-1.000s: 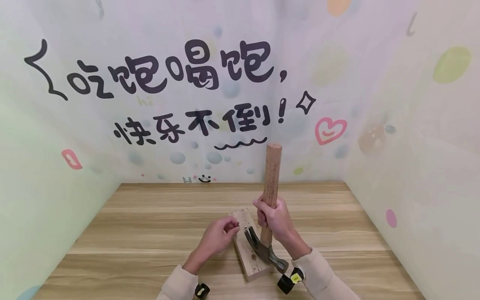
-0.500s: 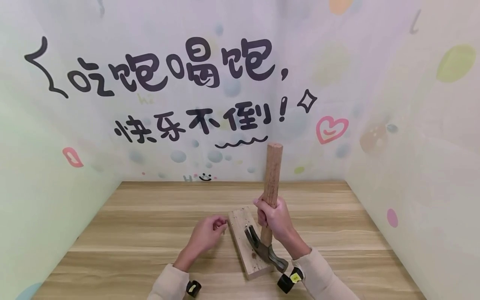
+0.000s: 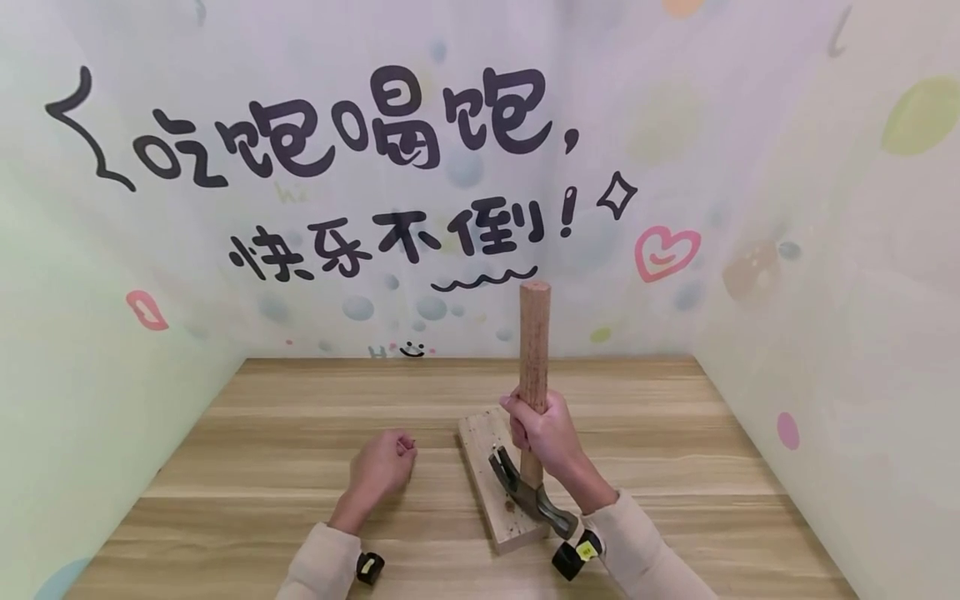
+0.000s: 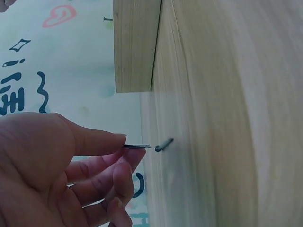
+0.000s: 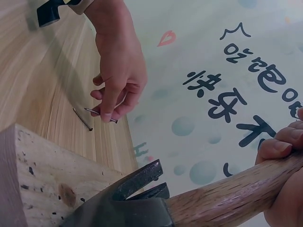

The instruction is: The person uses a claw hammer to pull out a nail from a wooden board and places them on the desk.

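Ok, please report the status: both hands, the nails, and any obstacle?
Left hand pinching nail, off wooden block. Right hand gripping hammer by its handle. Second nail near held one; no obstruction visible.

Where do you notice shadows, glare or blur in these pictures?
Head view: soft, fairly even light, with the hammer fairly sharp; right wrist view: a soft, dark shadow on the table beside the left hand; left wrist view: a pale, bluish sheen on the table, where the loose nail looks slightly blurred and the pinched nail sharper.
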{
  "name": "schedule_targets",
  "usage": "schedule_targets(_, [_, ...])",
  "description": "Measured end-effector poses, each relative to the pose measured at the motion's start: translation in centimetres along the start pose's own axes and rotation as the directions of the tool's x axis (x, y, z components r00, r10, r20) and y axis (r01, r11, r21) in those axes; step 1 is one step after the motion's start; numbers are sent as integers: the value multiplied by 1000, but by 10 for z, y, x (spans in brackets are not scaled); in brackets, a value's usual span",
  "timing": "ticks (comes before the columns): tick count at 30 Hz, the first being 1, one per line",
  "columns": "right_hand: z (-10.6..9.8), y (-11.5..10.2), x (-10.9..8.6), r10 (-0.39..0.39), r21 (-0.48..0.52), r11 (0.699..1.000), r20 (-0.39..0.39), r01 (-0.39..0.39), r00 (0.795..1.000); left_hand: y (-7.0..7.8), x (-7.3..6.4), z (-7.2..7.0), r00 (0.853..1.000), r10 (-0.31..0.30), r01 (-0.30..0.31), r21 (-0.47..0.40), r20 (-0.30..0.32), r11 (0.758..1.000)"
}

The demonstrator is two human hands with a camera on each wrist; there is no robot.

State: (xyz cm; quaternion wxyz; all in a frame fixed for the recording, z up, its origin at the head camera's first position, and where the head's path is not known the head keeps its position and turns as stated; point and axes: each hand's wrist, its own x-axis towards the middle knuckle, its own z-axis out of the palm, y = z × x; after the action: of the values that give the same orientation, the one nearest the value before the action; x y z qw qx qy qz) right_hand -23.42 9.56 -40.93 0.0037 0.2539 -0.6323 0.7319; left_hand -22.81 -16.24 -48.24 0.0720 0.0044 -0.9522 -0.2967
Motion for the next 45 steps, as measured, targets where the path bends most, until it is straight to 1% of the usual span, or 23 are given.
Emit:
schedule_targets(4, [-1,-2,1,-1,-4,1000,0,1,1000,-4,0,-5,999,-50,50,43,14,998])
schedule_targets(8, [-1,-3,1,0,-7,1000,-2,0,1000,-7,0,-5,997,-72,71,78,16,994])
schedule_targets(13, [-1,-4,0,8,-1,1000,-9,-9,1000,-8,-1,-4,996,-83,80,97,28,992])
schedule_targets(21, [-1,-3,-1,18,16,1000,-14,-18,1000,-9,-1,-3,994,-95,91,86,45,992])
schedule_targets(26, [-1,-2,-2,20,18,1000,-19,-20,1000,-9,-1,-4,995,-88,83,94,53,992])
schedule_targets(33, [-2,-1,-3,14,22,1000,-12,-14,1000,-12,-3,-2,997,-67,63,89,44,994])
schedule_targets(41, [-3,-2,-3,6,23,1000,0,-6,1000,-12,-2,1,998,-58,55,91,32,994])
schedule_targets(45, [-2,-2,-3,7,21,1000,1,-7,1000,-12,-3,0,998,-58,54,80,40,995])
